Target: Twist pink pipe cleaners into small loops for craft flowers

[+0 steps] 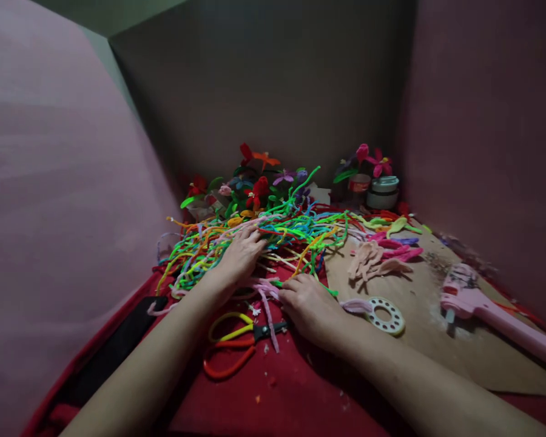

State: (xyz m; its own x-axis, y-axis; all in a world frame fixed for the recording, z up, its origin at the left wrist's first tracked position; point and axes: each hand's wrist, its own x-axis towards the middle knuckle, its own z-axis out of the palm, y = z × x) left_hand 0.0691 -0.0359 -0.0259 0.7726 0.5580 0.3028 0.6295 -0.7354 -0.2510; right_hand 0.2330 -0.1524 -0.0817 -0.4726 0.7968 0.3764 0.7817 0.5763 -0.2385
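Observation:
A tangled heap of many-coloured pipe cleaners [295, 227] spreads across the table. My left hand [243, 255] lies on this heap, fingers stretched forward over the stems. Lower and to the right, my right hand [312, 306] has its fingers curled down over the ends of some pale pink pipe cleaners [269, 312]; its fingertips are partly hidden. Under those pink stems lie scissors [234, 343] with one yellow and one orange-red handle loop, their blades pointing toward my right hand. A white ring with holes [386, 316] rests beside my right wrist, touching a pale lilac fuzzy piece [357, 306].
At right, a pink glue gun [477, 300] lies on a brown board [477, 358], with peach fuzzy petals [368, 262] farther back. Fuzzy flowers [259, 193] and a lidded jar [383, 193] stand by the back wall. A black flat object [118, 349] lies at left.

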